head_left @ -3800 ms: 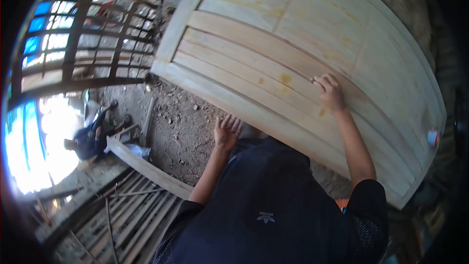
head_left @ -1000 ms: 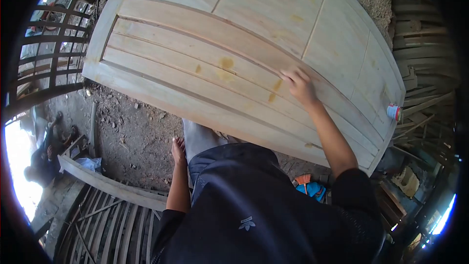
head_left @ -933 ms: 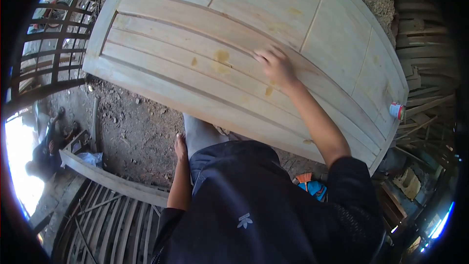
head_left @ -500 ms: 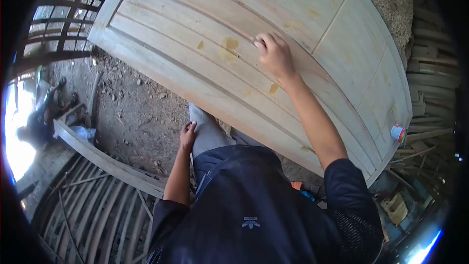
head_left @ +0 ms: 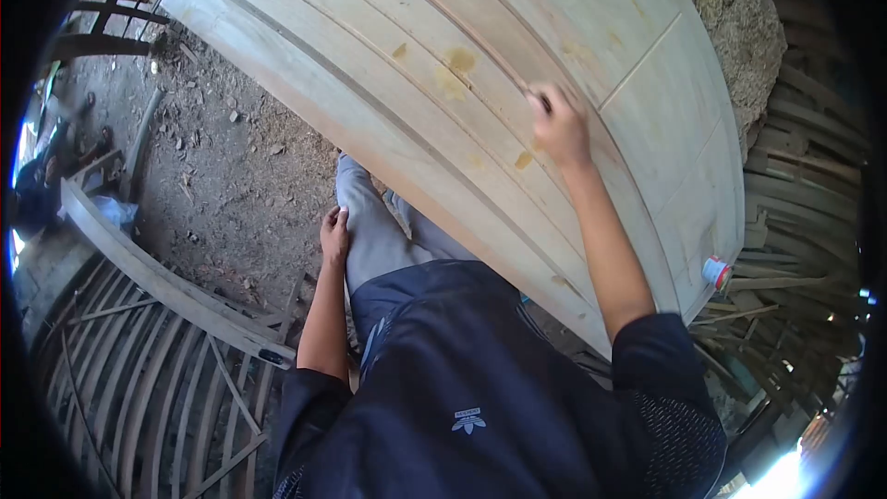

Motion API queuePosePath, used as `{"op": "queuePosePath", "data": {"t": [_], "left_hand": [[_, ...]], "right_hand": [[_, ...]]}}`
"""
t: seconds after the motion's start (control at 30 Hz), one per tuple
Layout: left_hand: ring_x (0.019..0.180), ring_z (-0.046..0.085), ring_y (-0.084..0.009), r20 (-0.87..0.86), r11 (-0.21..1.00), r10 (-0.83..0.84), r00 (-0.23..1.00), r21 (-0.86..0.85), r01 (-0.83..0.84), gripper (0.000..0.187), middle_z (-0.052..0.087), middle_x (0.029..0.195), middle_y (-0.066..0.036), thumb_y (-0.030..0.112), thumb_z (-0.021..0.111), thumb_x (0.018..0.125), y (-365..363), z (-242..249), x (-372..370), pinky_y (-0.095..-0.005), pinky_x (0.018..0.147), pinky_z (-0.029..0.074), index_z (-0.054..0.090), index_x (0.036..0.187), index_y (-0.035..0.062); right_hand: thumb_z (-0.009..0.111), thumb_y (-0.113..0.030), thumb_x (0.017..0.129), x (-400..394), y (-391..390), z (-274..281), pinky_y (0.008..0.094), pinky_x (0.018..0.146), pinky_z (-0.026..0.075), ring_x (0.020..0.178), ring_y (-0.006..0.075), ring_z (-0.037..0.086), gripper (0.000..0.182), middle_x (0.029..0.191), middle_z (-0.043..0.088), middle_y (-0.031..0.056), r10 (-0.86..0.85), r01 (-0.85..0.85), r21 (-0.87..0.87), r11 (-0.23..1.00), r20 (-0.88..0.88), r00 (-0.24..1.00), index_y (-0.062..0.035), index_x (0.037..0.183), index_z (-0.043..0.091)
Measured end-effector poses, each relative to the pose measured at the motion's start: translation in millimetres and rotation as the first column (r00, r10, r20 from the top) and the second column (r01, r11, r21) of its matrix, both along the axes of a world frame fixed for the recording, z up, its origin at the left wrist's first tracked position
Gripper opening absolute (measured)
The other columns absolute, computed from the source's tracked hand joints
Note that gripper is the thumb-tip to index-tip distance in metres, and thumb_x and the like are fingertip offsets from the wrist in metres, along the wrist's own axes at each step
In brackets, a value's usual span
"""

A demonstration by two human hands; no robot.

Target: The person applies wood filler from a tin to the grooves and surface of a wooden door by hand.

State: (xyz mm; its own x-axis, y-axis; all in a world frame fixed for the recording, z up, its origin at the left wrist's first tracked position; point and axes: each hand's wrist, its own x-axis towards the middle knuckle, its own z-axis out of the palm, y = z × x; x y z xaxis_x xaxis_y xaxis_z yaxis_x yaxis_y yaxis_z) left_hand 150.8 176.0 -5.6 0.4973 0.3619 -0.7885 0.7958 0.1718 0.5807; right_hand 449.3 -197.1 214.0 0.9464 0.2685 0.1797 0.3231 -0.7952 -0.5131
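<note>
A large pale wooden door panel (head_left: 443, 111) with an arched edge, grooves and yellowish-brown patches lies in front of me. My right hand (head_left: 562, 125) is closed over the long curved groove, fingers pinched together. A small dark edge shows at its fingertips; the thing itself is mostly hidden and I cannot make out its kind. Low beside my grey-trousered thigh (head_left: 370, 212) rests my left hand (head_left: 334, 236), its fingers loosely curled in. Whatever might be inside that hand is hidden.
A small tin (head_left: 715, 273) with a blue and red label stands near the panel's right corner. Sawdust (head_left: 730, 46) is heaped behind the panel. A curved wooden frame with slats (head_left: 176, 300) lies at the lower left, on dirt ground (head_left: 231, 157). More slatted wood (head_left: 804, 176) lies right.
My right hand has slid along the curved groove, toward the right and slightly nearer me. My left hand stays by my thigh. The whole view has shifted a little.
</note>
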Motion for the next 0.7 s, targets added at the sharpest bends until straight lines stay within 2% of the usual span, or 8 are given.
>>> {"op": "queuePosePath", "data": {"t": [0.1,0.2,0.27,0.33,0.4,0.5,0.6,0.7], "left_hand": [[0.11,0.064,-0.0204,0.036,0.998,-0.004,0.999,0.056,0.002,0.057,0.069,0.125,-0.014,0.039,0.072,0.097,1,-27,-29,-0.0314,0.097,0.049,0.062,0.135,-0.0032],[0.111,0.064,-0.0193,-0.012,0.994,0.071,0.997,0.082,-0.07,0.055,0.07,0.123,-0.013,0.04,0.068,0.1,8,-10,-31,-0.0319,0.1,0.048,0.064,0.132,-0.0041],[0.111,0.065,-0.0191,-0.028,0.992,0.114,0.993,-0.051,-0.115,0.055,0.071,0.122,-0.013,0.041,0.067,0.1,8,-5,-37,-0.0322,0.1,0.048,0.065,0.132,-0.0042],[0.11,0.065,-0.019,-0.018,0.998,0.07,0.997,0.007,-0.07,0.055,0.071,0.122,-0.013,0.041,0.067,0.1,8,-17,-46,-0.0322,0.1,0.049,0.065,0.131,-0.0042],[0.109,0.065,-0.0188,-0.01,0.997,0.042,0.999,0.06,-0.041,0.055,0.071,0.121,-0.013,0.041,0.067,0.1,3,-22,-58,-0.0321,0.099,0.049,0.065,0.131,-0.0043],[0.108,0.066,-0.0189,-0.066,0.989,0.077,0.995,0.129,-0.069,0.055,0.072,0.121,-0.013,0.041,0.066,0.101,5,-18,-69,-0.0313,0.099,0.049,0.065,0.132,-0.0048],[0.106,0.066,-0.0182,-0.163,0.975,0.185,0.969,-0.089,-0.201,0.053,0.072,0.118,-0.012,0.04,0.065,0.101,4,-15,-76,-0.0316,0.096,0.05,0.066,0.129,-0.0051],[0.105,0.066,-0.0175,-0.083,0.997,0.072,0.994,0.031,-0.069,0.051,0.072,0.117,-0.011,0.039,0.065,0.102,3,-20,-77,-0.0321,0.095,0.051,0.066,0.129,-0.0053]], "right_hand": [[0.07,-0.007,0.09,-10,-15,-4,0.0445,0.075,0.055,0.085,0.0372,0.069,0.008,0.093,0.072,0.0153,-0.164,0.183,0.076,0.98,-0.212,0.963,-0.0058,0.098,0.071],[0.074,-0.011,0.089,45,34,-10,0.0417,0.073,0.056,0.083,0.0355,0.07,0.01,0.089,0.072,0.0148,-0.032,0.035,0.183,0.983,-0.016,0.999,-0.0037,0.097,0.074],[0.076,-0.011,0.089,60,47,-10,0.0396,0.071,0.056,0.08,0.0334,0.071,0.013,0.089,0.072,0.0142,0.047,-0.055,0.121,0.991,0.061,0.997,-0.0043,0.1,0.076],[0.078,-0.013,0.088,24,13,2,0.0397,0.071,0.056,0.08,0.0335,0.071,0.014,0.089,0.072,0.0143,0.028,-0.038,0.147,0.988,0.067,0.997,-0.0051,0.099,0.078],[0.077,-0.014,0.088,-12,-19,7,0.0397,0.072,0.055,0.082,0.0345,0.07,0.012,0.091,0.072,0.0142,-0.118,0.121,0.057,0.991,-0.052,0.992,-0.0054,0.097,0.078],[0.078,-0.011,0.089,5,-2,-10,0.0373,0.067,0.056,0.077,0.0281,0.071,0.013,0.087,0.071,0.0143,-0.084,0.079,0.074,0.994,0.063,0.994,-0.0043,0.101,0.078],[0.078,-0.007,0.087,58,43,-25,0.0382,0.067,0.056,0.077,0.0286,0.071,0.015,0.085,0.071,0.0139,0.06,-0.069,0.04,0.997,0.197,0.979,-0.005,0.102,0.078],[0.077,-0.007,0.087,20,11,-11,0.0422,0.069,0.056,0.078,0.033,0.069,0.014,0.087,0.069,0.0134,0.016,-0.026,0.071,0.997,0.134,0.991,-0.0057,0.101,0.075]]}}
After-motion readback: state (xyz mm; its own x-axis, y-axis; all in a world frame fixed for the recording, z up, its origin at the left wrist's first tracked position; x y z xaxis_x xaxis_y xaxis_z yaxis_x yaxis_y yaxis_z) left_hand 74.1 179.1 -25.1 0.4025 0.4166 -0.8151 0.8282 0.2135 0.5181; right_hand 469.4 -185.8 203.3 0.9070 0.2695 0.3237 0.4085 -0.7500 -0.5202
